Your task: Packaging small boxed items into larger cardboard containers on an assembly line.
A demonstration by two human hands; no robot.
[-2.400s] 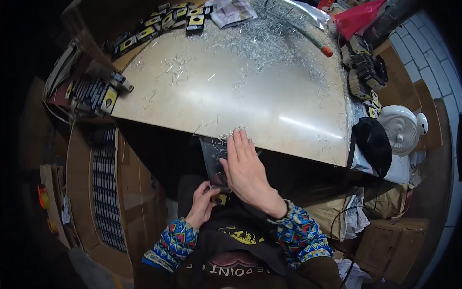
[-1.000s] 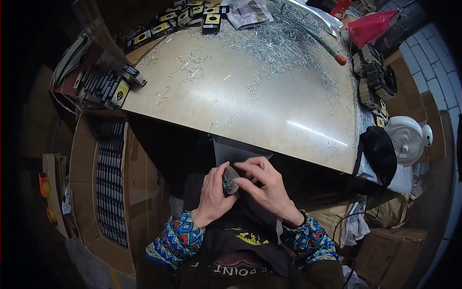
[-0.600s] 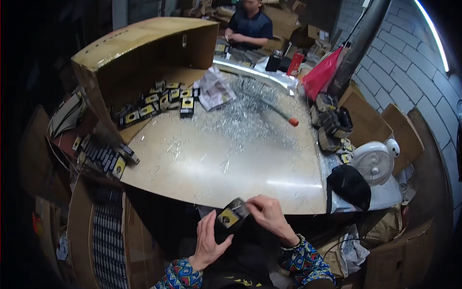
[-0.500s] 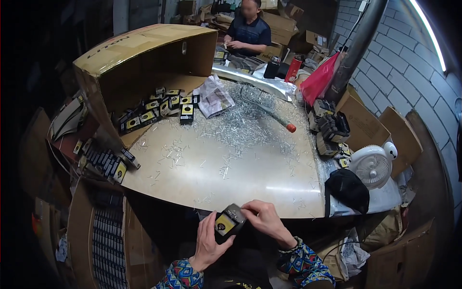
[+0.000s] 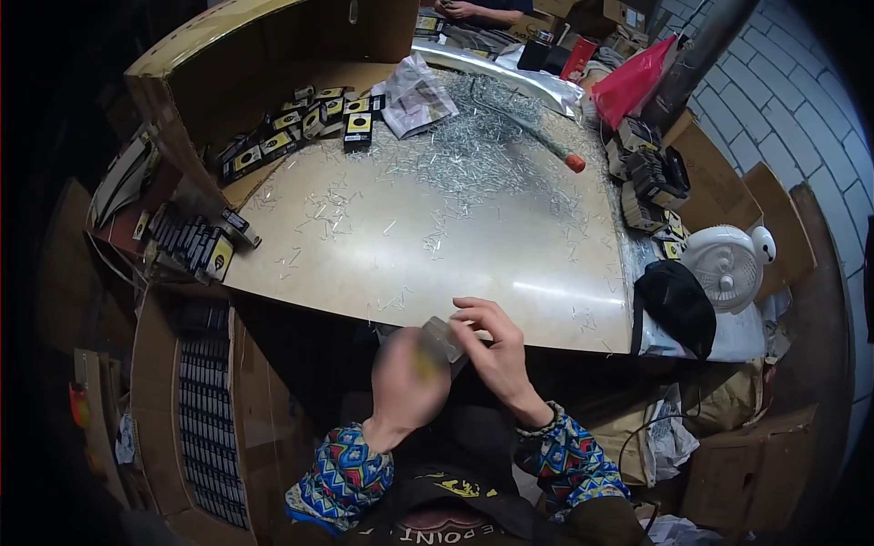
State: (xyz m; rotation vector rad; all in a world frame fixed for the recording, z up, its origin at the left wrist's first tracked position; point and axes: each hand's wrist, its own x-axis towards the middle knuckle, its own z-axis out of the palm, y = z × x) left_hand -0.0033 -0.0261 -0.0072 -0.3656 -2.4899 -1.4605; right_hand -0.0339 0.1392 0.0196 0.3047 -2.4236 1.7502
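Just in front of the table's near edge, my left hand [image 5: 408, 387] is wrapped round a small black and yellow cardboard box [image 5: 442, 338]. The box is tilted, with its greyish end toward the table; much of its label is hidden or blurred. My right hand [image 5: 496, 355] is beside that end, its fingers stretched out and apart, the thumb side at or against the box. Beyond both hands, thin shiny metal pins [image 5: 482, 136] lie heaped and scattered over the pale tabletop [image 5: 364, 255].
At the left stand an open carton [image 5: 273, 45], stacked small boxes [image 5: 191, 241] and a carton packed with boxes [image 5: 246, 400]. A red-tipped rod [image 5: 574, 163] lies among the pins. To the right are a black cloth item [image 5: 675, 308], a white fan [image 5: 726, 264] and a post [image 5: 696, 68].
The view has tilted downward, so the table sits higher in the picture. My right fingers have gone from bent at the box's end to stretched out. The box has turned in my left hand.
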